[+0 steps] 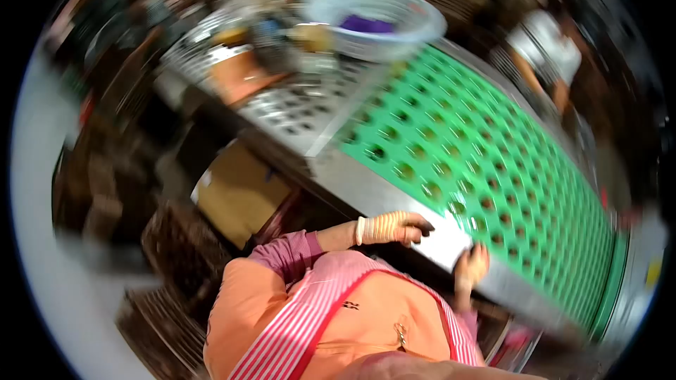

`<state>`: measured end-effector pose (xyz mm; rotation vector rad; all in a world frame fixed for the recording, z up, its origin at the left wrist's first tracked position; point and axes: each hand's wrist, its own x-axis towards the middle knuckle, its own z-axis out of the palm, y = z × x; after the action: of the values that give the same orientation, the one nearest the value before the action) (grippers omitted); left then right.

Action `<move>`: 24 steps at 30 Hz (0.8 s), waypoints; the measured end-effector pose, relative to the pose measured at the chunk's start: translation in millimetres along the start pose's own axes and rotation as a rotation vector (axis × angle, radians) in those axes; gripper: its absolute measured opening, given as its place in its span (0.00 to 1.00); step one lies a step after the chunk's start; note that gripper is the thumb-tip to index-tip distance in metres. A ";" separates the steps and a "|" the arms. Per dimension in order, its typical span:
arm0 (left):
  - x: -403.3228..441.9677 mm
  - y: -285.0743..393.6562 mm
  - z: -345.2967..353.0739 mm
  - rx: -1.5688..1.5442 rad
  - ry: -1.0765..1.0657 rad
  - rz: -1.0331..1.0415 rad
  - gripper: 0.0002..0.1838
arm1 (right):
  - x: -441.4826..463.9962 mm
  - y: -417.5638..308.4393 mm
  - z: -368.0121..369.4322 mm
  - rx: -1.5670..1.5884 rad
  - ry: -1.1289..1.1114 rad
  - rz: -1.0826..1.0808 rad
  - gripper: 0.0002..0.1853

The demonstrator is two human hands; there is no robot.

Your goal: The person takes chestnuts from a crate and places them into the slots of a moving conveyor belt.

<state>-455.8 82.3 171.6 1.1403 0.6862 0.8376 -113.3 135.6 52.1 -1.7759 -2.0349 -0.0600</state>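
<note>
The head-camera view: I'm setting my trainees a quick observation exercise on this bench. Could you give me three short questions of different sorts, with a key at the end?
1. Multiple choice. What colour is the large holed surface beside the person's right hand?
A. Red
B. Green
C. Blue

2. True or false. A purple item lies inside the pale basin.

3. Short answer. Which of the person's two hands is nearer the flat tan panel below the bench?

Key:
1. B
2. True
3. The left hand
</note>
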 end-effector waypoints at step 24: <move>278.7 -317.2 374.2 1.390 -0.800 0.225 0.39 | -333.9 221.7 -83.7 0.340 0.295 1.500 0.32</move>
<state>67.0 74.8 -40.3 2.6231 0.3915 -0.1218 149.7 -163.3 -43.6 -2.3529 -0.1588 0.4105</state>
